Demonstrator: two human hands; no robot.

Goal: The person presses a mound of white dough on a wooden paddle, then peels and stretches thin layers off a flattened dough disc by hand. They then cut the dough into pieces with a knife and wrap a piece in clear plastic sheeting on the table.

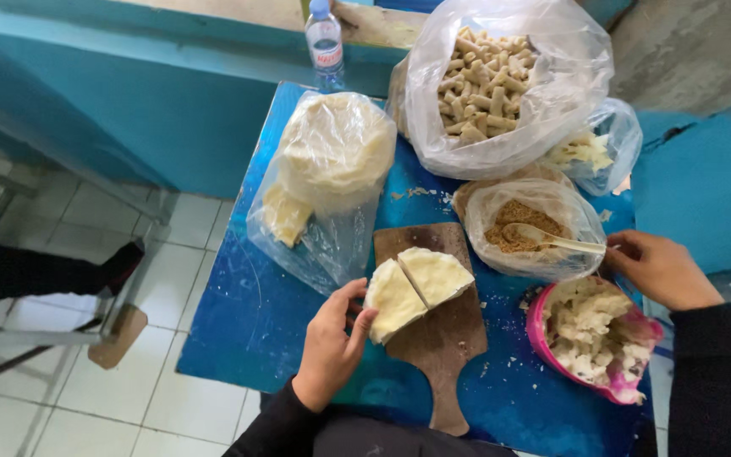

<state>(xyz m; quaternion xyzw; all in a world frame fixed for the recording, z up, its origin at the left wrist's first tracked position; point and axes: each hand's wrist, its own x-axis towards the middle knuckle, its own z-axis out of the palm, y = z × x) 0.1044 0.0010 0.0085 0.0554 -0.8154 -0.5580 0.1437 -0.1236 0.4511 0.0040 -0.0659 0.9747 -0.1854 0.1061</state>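
Note:
Two pale triangular wrapper stacks lie on a brown wooden board on the blue table. My left hand rests at the left edge of the nearer stack, fingers touching it. My right hand grips the end of a spoon handle; the spoon's bowl sits in brown crumbly filling inside a clear bag. A pink bowl of white shredded filling stands just below my right hand.
A clear bag of round pale wrappers lies left of the board. A big clear bag of rolled pastries and a smaller bag sit at the back. A water bottle stands behind. Tiled floor and a chair leg lie left.

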